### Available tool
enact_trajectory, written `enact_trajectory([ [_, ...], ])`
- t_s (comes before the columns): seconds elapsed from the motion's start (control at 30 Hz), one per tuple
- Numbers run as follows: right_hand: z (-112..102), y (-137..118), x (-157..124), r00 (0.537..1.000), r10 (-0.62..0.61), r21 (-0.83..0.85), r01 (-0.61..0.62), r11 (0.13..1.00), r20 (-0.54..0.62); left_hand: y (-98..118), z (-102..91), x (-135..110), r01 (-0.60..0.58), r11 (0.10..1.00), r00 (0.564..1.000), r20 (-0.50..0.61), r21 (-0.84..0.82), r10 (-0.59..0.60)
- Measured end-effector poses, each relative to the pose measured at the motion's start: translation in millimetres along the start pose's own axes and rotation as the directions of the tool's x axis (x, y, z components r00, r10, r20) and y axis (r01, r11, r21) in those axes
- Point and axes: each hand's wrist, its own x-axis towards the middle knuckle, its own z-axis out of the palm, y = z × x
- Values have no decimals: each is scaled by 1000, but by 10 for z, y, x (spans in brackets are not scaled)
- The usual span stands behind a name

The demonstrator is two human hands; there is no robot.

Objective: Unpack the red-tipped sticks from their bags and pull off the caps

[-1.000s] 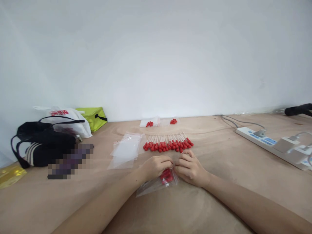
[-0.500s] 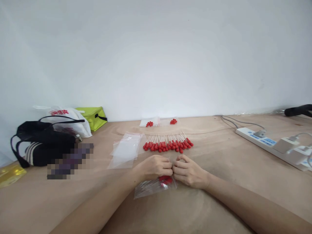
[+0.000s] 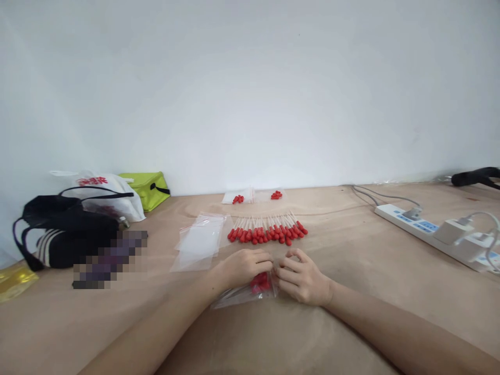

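Both hands meet at the near middle of the bench (image 3: pixel 351 271). Left hand (image 3: pixel 244 266) and right hand (image 3: pixel 302 278) are each curled shut, pinching the top edge of a small clear bag (image 3: pixel 238 296) between thumb and fingers. The bag lies flat on the bench under the hands, its lower end trailing toward the near left; red-tipped pieces (image 3: pixel 261 282) show inside it, just below the fingers.

Just beyond the hands, toward the far edge: a row of red-tipped sticks (image 3: pixel 267 232), fanned side by side, red ends nearest the hands. To its left, a stack of empty clear bags (image 3: pixel 199 242). Nearer the wall, two small filled bags (image 3: pixel 255 196).

Left end of bench: black bag (image 3: pixel 58 229), white plastic bag (image 3: pixel 103 192), green pouch (image 3: pixel 148 187). Right end: white power strip (image 3: pixel 429 232) with plugs.
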Motion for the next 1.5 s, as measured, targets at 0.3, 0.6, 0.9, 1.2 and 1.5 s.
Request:
enact_trajectory([
  [0.3,-3,23,20,998,-41,-55,43,998,40,55,-114,98,-136,986,991,0,95,137],
  [0.6,15,145,-71,975,89,190,-128,973,201,-77,-259,34,22,1000,1000,6,0,-22],
  [0.9,-42,234,-151,757,399,549,-652,524,518,381,-249,-396,662,660,746,234,-354,-623],
  [1.2,-15,186,-79,735,385,576,-677,458,558,343,-241,-441,737,588,676,361,-334,-642],
  [1.5,23,99,-35,609,530,551,-784,287,591,300,-159,-367,719,585,691,295,-376,-660],
])
